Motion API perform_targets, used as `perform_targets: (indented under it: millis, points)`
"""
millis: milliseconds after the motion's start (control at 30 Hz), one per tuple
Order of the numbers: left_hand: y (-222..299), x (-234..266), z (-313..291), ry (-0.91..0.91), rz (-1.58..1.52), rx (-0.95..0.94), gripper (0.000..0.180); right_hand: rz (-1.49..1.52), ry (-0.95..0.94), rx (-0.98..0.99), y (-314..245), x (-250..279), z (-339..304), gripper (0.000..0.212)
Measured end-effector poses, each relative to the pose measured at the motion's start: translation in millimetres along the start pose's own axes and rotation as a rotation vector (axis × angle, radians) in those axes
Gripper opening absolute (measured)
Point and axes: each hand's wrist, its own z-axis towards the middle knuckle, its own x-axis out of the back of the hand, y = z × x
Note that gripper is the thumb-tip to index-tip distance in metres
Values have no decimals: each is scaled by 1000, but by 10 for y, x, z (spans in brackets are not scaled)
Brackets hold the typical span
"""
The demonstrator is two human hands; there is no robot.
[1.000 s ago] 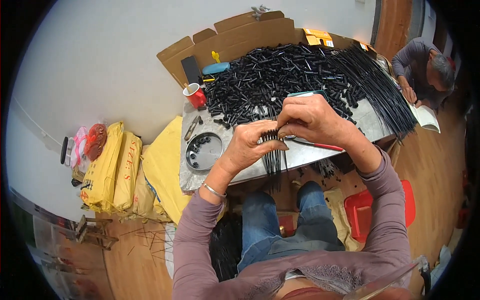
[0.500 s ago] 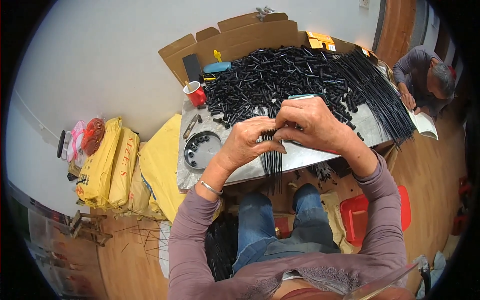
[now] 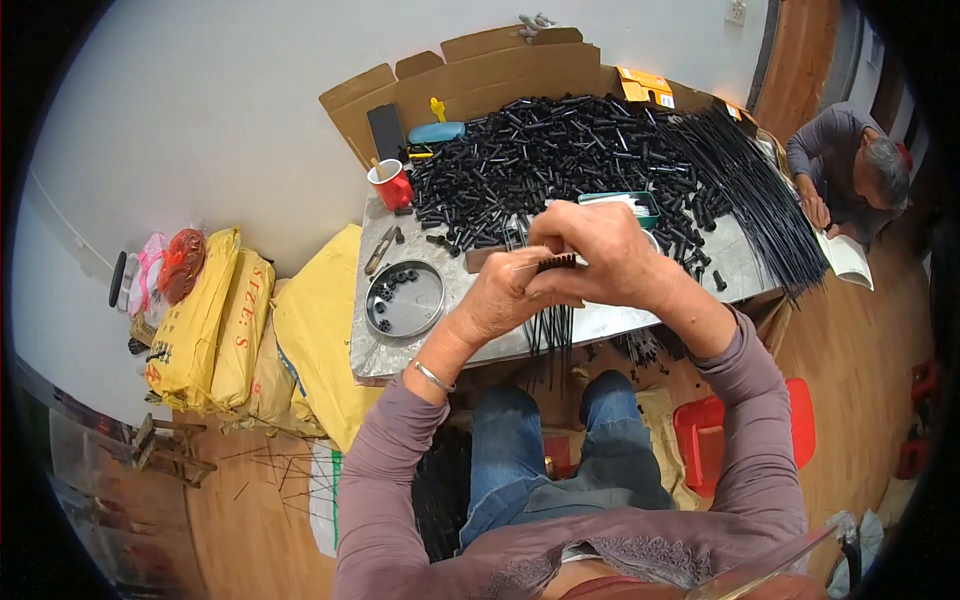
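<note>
My left hand (image 3: 497,297) is closed around a bundle of thin black rods (image 3: 550,338), whose lower ends hang past the table's front edge. Against it, my right hand (image 3: 612,258) pinches at the top of the bundle. A dark row of short, closely spaced ends (image 3: 557,263) shows between the fingers of both hands; the fingertips partly hide it. Behind my hands lies a large heap of short black tubular parts (image 3: 560,150). A green open box (image 3: 648,207) with white contents sits just beyond my right hand.
A round metal tray (image 3: 442,300) with several small black pieces is at the table's left, near a red mug (image 3: 396,188). Long black rods (image 3: 765,205) lie along the right side. Yellow sacks (image 3: 240,330) stand left. A co-worker (image 3: 845,150) sits at far right.
My right hand has shifted left, closer over my left hand, and its fingers now cover more of the bundle's top. More of the green box has come into view.
</note>
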Motion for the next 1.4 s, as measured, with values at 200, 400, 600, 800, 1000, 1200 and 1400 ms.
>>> perform_targets:
  millis: [200,400,600,800,1000,1200,1400]
  points:
    - [-185,-432,-478,-16,-60,214,30,-209,22,114,54,-236,-13,23]
    - [-456,-541,-741,-184,344,-77,69,-52,-3,-11,59,-223,86,19]
    - [-613,-587,-838,-290,331,127,91,638,-2,-513,258,89,280,18]
    - [-585,-670,-854,-275,509,170,95,278,31,-833,1464,-639,-383,18]
    - [-543,-628,-846,-253,511,226,103,-113,-322,-466,1365,-1496,-646,21]
    - [-617,-654,-910,-239,469,250,102,-276,-131,-581,1666,-957,-550,16]
    - [-482,-591,-957,-262,404,266,105,-558,-506,-918,2055,-212,-860,16]
